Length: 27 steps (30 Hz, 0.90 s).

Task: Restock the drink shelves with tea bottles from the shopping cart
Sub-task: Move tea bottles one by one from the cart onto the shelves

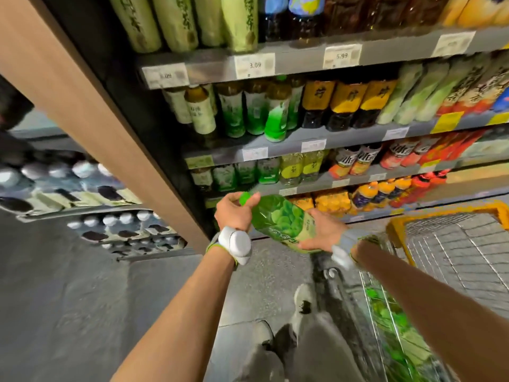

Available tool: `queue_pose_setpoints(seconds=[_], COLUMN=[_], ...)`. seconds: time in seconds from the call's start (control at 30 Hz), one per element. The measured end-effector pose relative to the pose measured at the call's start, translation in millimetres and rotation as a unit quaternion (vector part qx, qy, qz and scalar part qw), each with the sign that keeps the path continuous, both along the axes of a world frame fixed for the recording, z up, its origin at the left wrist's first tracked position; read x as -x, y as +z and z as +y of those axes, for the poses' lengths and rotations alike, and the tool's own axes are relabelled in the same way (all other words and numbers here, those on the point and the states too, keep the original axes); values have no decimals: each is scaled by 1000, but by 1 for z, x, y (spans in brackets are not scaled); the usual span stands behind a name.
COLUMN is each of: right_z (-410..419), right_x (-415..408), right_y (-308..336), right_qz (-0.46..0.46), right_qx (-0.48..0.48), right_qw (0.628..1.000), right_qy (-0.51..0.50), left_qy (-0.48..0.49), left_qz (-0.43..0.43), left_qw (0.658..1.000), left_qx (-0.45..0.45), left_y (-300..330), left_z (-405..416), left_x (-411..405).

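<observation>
A large green tea bottle lies tilted between my hands in front of the low shelves, its green cap pointing up and left. My left hand grips its neck just below the cap. My right hand cups the bottom end from underneath. More green bottles lie in the wire shopping cart at the lower right. Green tea bottles of the same kind stand on the middle drink shelf.
Shelves full of tea, juice and soda bottles rise ahead and to the right. A brown end panel bounds the unit on the left, with bottle racks beyond it. My legs and shoes are on the grey floor beside the cart.
</observation>
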State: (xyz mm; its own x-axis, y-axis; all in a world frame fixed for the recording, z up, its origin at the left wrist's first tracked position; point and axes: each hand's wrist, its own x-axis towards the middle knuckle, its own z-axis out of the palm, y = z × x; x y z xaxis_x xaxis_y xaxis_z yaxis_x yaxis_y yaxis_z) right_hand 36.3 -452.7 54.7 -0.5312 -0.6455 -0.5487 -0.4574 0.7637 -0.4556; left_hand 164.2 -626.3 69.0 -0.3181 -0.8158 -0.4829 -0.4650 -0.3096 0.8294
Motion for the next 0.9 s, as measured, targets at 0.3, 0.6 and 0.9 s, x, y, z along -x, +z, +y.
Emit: queue_pose_setpoints(seconds=[0.3,0.6,0.9], right_z=[-65,-127,-186], right_x=[27,63,94], right_y=[-85,-213,-402], right_qz=[-2,-4,65], right_qx=[-51,-51,-38], right_qw=[997,992,982], right_qy=[62,118,174], left_qy=[12,42,47], left_qz=[-47,-69,-63], left_qw=[999,996,994], left_qx=[21,44,73], left_y=[-47,-155,-326], left_z=[-33,-74,-111], left_x=[11,34,56])
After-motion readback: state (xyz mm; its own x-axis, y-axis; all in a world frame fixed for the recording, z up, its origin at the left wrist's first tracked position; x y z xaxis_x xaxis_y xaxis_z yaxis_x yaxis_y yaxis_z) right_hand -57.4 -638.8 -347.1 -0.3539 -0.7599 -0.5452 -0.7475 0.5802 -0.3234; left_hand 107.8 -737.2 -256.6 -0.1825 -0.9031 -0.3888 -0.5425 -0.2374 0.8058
